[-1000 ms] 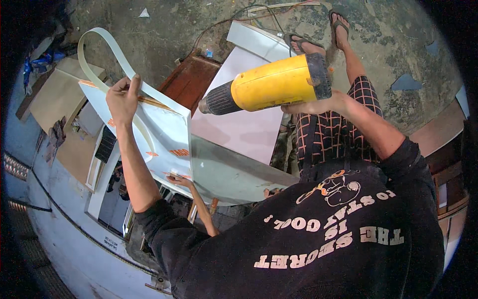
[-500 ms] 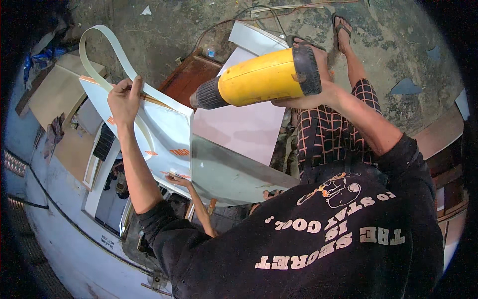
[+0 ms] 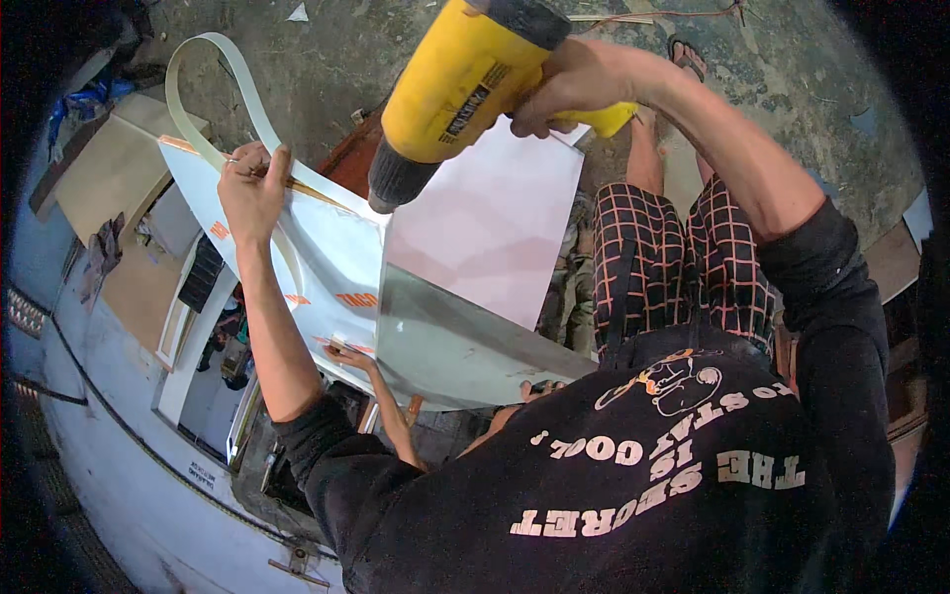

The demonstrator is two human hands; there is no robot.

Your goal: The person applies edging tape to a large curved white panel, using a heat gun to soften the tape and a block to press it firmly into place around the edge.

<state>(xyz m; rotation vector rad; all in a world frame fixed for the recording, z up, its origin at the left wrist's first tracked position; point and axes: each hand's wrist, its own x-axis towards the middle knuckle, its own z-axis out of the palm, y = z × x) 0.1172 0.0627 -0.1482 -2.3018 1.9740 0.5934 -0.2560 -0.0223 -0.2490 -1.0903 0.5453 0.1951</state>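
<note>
My left hand [image 3: 252, 193] pinches a pale edging strip [image 3: 259, 111] at the long edge of a white panel [image 3: 327, 252] with orange print. Beyond my fingers the strip's free part curls up in a tall loop. My right hand [image 3: 574, 87] grips the yellow handle of a yellow and black heat gun [image 3: 440, 89]. Its dark nozzle points down at the panel's right corner, close to the strip; whether they touch I cannot tell. Below, another person's hand [image 3: 351, 358] rests against the panel's lower edge.
A pale pink sheet [image 3: 485, 218] and a grey-green panel [image 3: 455, 332] lie to the right of the white panel. Brown boards [image 3: 109, 163] lean at the left. A cable [image 3: 683, 13] runs over the stained concrete floor [image 3: 821, 89].
My right hand has raised the back of the heat gun, so it now slopes steeply down to the panel corner instead of lying nearly level. My left hand has barely moved.
</note>
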